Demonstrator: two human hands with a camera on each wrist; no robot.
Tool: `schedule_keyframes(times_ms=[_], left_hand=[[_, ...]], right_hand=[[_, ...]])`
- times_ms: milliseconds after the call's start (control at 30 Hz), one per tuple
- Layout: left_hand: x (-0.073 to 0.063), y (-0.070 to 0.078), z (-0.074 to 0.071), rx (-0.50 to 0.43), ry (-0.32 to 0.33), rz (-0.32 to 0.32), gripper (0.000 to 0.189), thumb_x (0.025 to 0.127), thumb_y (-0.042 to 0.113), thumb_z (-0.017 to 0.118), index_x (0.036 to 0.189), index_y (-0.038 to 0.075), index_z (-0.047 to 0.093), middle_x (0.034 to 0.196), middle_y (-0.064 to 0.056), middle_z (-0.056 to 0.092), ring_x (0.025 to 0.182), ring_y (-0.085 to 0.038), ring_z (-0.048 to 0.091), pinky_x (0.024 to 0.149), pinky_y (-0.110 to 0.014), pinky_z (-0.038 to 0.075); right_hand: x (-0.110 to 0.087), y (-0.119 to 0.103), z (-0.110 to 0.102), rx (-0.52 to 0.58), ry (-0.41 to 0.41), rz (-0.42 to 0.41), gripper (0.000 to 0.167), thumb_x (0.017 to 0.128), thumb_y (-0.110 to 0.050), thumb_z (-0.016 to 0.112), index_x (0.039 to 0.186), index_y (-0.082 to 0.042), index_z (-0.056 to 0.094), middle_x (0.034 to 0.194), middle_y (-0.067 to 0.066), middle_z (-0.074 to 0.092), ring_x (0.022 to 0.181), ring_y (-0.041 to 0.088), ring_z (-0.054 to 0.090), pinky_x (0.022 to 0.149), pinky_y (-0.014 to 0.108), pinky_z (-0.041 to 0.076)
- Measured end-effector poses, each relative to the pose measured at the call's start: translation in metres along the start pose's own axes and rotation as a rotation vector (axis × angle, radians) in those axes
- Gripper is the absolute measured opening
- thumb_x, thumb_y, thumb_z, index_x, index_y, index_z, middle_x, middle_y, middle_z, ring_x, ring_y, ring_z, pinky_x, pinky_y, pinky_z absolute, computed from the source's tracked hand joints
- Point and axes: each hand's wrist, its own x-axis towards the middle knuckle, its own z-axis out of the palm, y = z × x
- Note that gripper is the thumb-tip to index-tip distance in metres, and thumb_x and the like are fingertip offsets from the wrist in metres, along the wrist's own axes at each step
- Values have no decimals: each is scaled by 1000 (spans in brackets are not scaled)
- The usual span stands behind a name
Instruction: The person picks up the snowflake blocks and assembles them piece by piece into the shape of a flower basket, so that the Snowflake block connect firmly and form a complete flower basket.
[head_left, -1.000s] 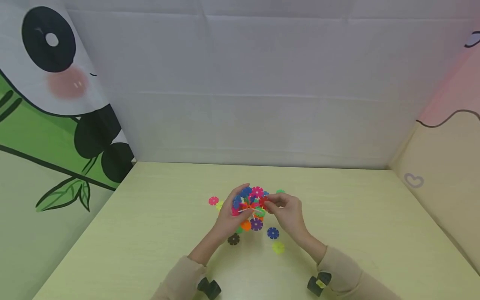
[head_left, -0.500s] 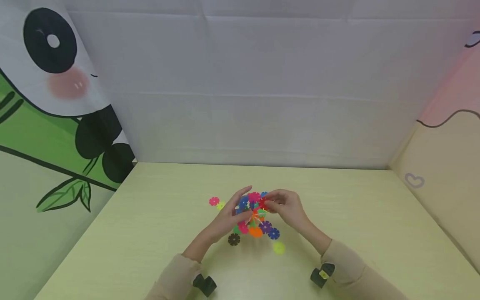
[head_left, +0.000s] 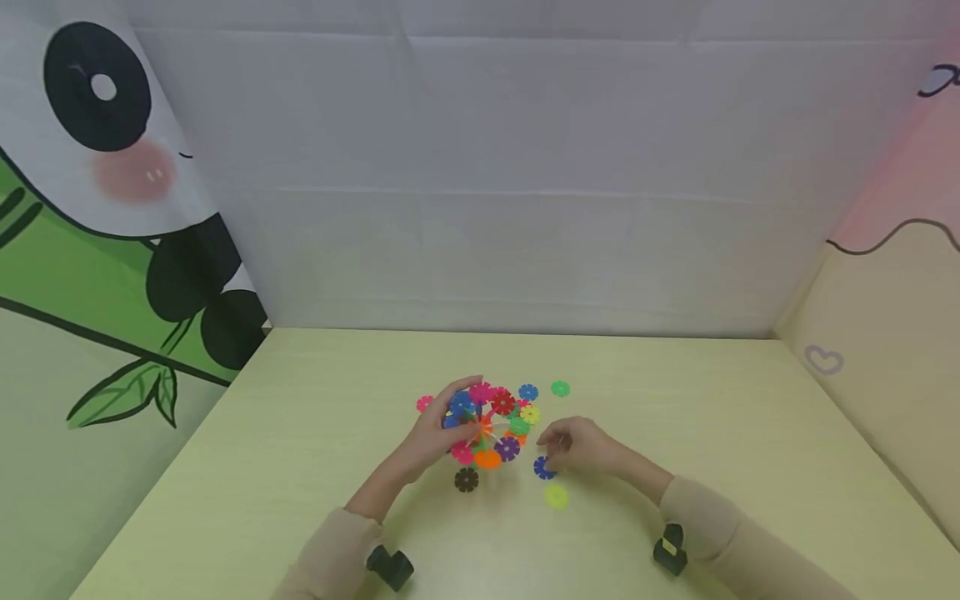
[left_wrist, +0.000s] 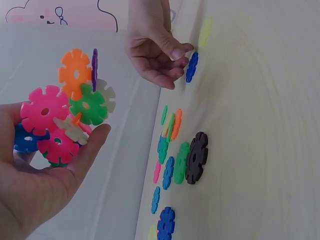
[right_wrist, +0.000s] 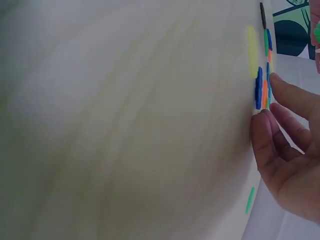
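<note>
In the head view my left hand (head_left: 431,433) grips a ball-like cluster of interlocked plastic snowflake discs (head_left: 487,458), in pink, blue, red, orange, purple and green. The left wrist view shows the thumb against the cluster (left_wrist: 87,107), which is held up off the table. To its right, my right hand (head_left: 588,446) is low over the table, fingers loosely bent and nothing held. Its fingertips are right at a dark blue snowflake disc (head_left: 540,468) lying flat. From the right wrist, thumb and fingers stand apart near that blue disc (right_wrist: 258,89).
Loose discs lie around the hands: a yellow one (head_left: 557,497) nearest the person, a black one (head_left: 467,480) below the cluster, a green one (head_left: 560,388) farther back. More discs lie behind the cluster. A pale wall (head_left: 480,250) closes off the table's back.
My right hand has left the red disc on the cluster and come down toward the person to the blue disc. My left hand has shifted left with the cluster, the red disc now on it.
</note>
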Motion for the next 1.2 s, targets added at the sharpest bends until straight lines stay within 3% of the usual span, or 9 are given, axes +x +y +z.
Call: schedule_keyframes(times_ms=[67,167,433,533,667,733,900,1067,1200], left_hand=[[-1,0,-1,-5,-3,2,60,84,8,62,135,28,38,142,-5,29,111,-26,45,81,-35,51],[-1,-1,-1,-18,-9,3,61,83,7,62,136,27,38,142,-5,29,111,-28,45,81,-36,51],[-8,1,4,-25,6,1,63,82,2,62,136,22,38,142,-11,29,92,-22,55,76,-33,52],[-9,-1,7,-50,26,-1,64,81,1,63,136,22,38,142,-13,27,90,-25,57,74,-34,53],[-11,-2,11,-67,45,5,66,80,2,65,136,23,37,144,-11,26,106,-31,52,76,-34,53],[-13,-1,13,-72,46,15,67,80,2,65,137,24,37,145,-10,23,107,-33,51,77,-36,53],[-13,1,18,-82,26,35,68,81,2,64,137,27,35,145,-9,23,93,-28,59,77,-36,53],[-13,0,21,-80,15,48,68,81,3,64,137,30,35,140,-7,32,99,-26,56,76,-34,53],[-14,0,22,-43,1,49,70,82,5,63,138,31,31,143,-5,30,116,-31,45,81,-38,51]], right_hand=[[-1,5,3,-34,-28,-11,27,72,-10,74,97,-6,65,86,-3,62,74,12,54,65,24,48],[-1,7,7,-75,-37,-45,25,71,-10,75,94,-7,65,86,-5,60,74,11,51,65,24,46],[-10,-6,11,-115,31,-31,20,74,-3,71,89,-9,59,80,-3,56,74,13,51,64,24,46],[-15,-21,9,30,135,-17,15,79,1,65,92,-3,58,81,4,58,72,20,58,62,27,52],[-20,-46,7,294,328,-14,18,82,1,62,99,6,57,85,14,61,73,34,64,61,35,55],[-20,-57,7,351,395,-19,20,82,0,63,100,8,57,86,15,61,73,33,64,62,34,55],[-18,-68,12,404,436,10,21,81,1,64,100,8,58,84,14,60,70,24,66,62,33,55],[-16,-70,19,390,464,0,20,80,2,65,98,8,59,82,15,60,68,24,65,60,32,55],[-15,-70,21,363,484,-3,19,80,2,65,97,8,61,81,15,61,67,23,65,59,30,55]])
